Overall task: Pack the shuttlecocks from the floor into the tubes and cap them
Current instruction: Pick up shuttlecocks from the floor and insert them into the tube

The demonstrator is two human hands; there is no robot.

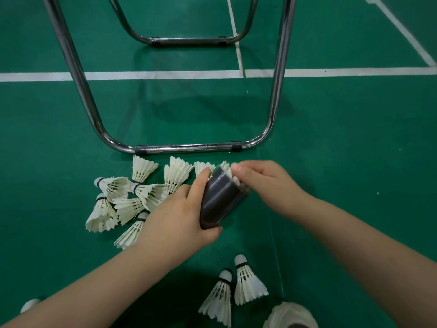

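Steady the tube (220, 197), clamped in the left hand (177, 216); with the right hand (260, 181) pinching a shuttlecock (227, 168) at the tube's mouth, press straight in, sparing feathers. Next from the pile (127, 207) left of the tube.

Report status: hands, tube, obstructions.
Left hand grips tube. Right hand pinches shuttlecock at its mouth. Loose shuttlecocks on floor. Nothing in the way.

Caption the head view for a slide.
Left hand grips a dark tube while the right hand feeds a shuttlecock into its open end.
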